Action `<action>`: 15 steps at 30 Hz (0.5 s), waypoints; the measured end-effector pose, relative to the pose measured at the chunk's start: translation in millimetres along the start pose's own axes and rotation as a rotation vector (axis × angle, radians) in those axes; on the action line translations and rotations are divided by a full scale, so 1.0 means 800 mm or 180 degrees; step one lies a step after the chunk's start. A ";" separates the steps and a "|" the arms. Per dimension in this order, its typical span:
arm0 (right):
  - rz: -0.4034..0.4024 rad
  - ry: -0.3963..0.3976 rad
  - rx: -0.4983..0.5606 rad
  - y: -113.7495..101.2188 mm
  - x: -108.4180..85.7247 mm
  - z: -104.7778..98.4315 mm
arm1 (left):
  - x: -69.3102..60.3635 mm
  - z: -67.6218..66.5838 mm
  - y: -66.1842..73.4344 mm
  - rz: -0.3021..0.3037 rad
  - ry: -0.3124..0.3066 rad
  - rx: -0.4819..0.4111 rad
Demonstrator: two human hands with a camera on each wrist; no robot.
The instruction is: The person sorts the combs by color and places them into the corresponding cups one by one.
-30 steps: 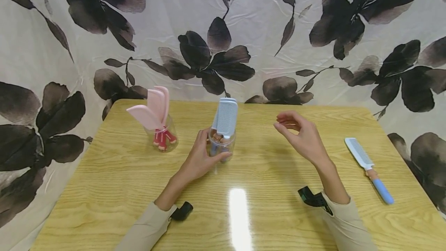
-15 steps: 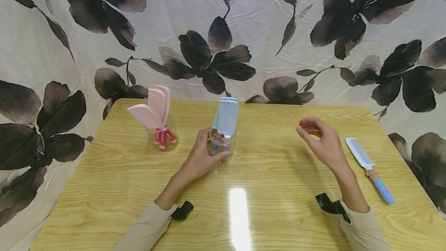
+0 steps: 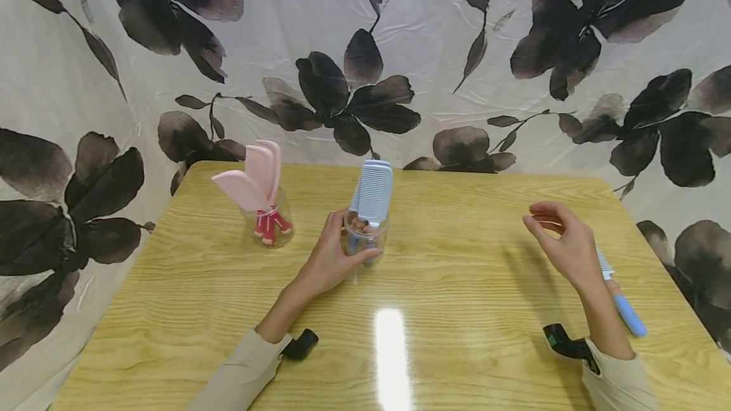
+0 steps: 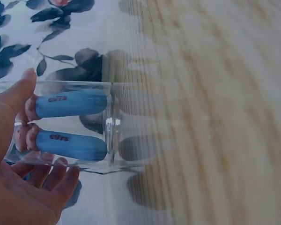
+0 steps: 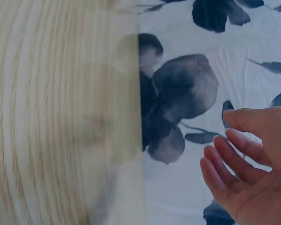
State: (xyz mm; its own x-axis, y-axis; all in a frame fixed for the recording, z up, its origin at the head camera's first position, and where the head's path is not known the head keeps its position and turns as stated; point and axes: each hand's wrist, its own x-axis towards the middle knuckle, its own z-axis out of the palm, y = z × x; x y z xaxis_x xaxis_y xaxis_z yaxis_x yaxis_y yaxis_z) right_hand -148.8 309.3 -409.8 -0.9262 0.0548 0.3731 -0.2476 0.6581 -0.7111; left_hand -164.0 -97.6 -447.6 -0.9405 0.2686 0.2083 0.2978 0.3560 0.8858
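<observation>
Two pale-blue combs [image 3: 374, 194] stand in a clear jar [image 3: 381, 243] at mid-table, teeth ends up. My left hand [image 3: 328, 259] grips this jar, thumb at the front and fingers round the far side. Through the jar's wall in the left wrist view, the blue handles [image 4: 72, 145] show dark lettering. My right hand [image 3: 565, 249] hovers over the table at the right, fingers loosely bent, holding nothing. Beneath and beside it lies another blue comb [image 3: 629, 316], its toothed end mostly hidden by the hand. That comb does not show in the right wrist view.
Left of the held jar, a second clear jar [image 3: 283, 233] holds several pink combs [image 3: 259, 173] with red handles. The wooden table [image 3: 451, 335] ends at the back against a hanging floral cloth [image 3: 434, 49].
My right hand has moved rightward across the table, from near the jar to above the lying comb, which it now partly covers. My left hand stays on the jar.
</observation>
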 end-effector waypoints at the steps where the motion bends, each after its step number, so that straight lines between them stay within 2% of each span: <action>1: 0.0007 0.0023 -0.0028 0.003 0.000 -0.002 | 0.000 0.000 0.000 0.0007 0.0004 -0.0001; 6: 0.0013 0.0095 -0.0120 0.019 -0.002 -0.010 | 0.002 0.001 0.000 0.0024 0.0001 0.0016; 11: 0.0010 0.0047 -0.0290 0.031 -0.001 -0.016 | -0.001 -0.001 0.000 -0.0050 0.0030 0.0050; 15: 0.0086 0.0012 -0.0489 0.042 -0.002 -0.025 | -0.001 -0.001 -0.002 -0.0012 0.0015 0.0041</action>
State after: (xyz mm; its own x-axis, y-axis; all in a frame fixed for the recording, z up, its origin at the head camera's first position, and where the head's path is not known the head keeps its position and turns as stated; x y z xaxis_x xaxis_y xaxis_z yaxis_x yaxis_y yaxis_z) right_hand -149.9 346.6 -421.9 -0.9307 0.0766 0.3575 -0.1759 0.7635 -0.6214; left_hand -164.1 -99.1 -448.4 -0.9423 0.2631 0.2069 0.2964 0.3684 0.8812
